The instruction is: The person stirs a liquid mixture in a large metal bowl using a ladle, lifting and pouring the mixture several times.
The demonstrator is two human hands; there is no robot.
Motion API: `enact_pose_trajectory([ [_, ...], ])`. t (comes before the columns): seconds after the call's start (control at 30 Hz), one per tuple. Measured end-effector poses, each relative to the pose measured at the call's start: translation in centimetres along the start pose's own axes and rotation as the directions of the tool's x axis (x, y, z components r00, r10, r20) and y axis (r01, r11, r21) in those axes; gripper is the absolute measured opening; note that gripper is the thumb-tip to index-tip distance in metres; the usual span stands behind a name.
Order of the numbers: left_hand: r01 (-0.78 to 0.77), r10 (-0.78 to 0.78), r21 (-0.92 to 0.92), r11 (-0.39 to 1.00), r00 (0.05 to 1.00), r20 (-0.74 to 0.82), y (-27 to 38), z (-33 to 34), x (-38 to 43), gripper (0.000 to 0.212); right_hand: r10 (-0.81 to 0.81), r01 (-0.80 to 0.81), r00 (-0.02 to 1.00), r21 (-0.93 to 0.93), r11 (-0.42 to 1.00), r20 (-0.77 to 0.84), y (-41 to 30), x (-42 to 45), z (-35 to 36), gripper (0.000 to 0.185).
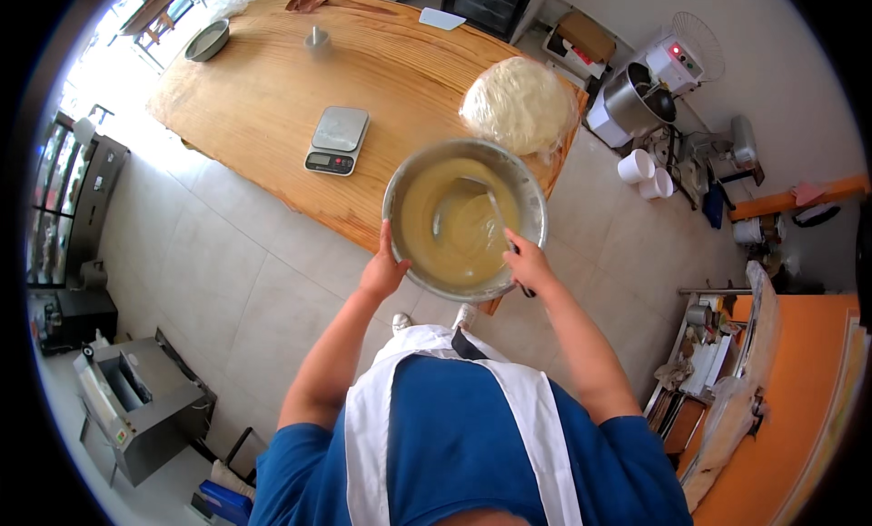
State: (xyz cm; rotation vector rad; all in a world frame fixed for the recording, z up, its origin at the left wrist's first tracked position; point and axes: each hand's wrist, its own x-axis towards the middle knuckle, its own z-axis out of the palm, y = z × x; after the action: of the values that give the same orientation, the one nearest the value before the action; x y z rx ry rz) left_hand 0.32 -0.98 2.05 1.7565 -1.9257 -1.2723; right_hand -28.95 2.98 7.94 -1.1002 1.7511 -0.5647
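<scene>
A large metal mixing bowl (535, 185) stands at the table's near right corner, with smooth yellow batter (456, 246) inside. My left hand (386, 270) grips the bowl's rim on the left, thumb and fingers around the edge. In my right hand (528, 260), at the bowl's lower right, is the dark handle of a metal utensil (497, 207); its far end dips into the batter, so its kind is hard to tell. Behind the bowl lies a big lump of dough (521, 103) wrapped in clear plastic. A digital kitchen scale (340, 129) rests to the left of the bowl.
The wooden table (259, 117) also bears a grey bowl (208, 41), a small metal object (317, 39) and a white scraper (441, 18). On the floor to the right are white buckets (636, 166) and a stand mixer with a steel bowl (630, 103). Shelving (702, 362) stands at the lower right.
</scene>
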Motion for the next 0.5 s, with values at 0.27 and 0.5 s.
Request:
enact_pose_trajectory([
  [0.27, 0.062, -0.021, -0.182, 0.981, 0.976, 0.218, 0.9, 0.2, 0.0, 0.084, 0.236, -0.288, 0.930, 0.161, 0.944, 0.282, 0.8, -9.7, -0.1, 0.055],
  [0.5, -0.239, 0.235, -0.025, 0.971, 0.966, -0.104, -3.6, 3.7, 0.8, 0.083, -0.105, 0.104, 0.994, -0.007, 0.995, -0.025, -0.2, -3.1, 2.3, 0.050],
])
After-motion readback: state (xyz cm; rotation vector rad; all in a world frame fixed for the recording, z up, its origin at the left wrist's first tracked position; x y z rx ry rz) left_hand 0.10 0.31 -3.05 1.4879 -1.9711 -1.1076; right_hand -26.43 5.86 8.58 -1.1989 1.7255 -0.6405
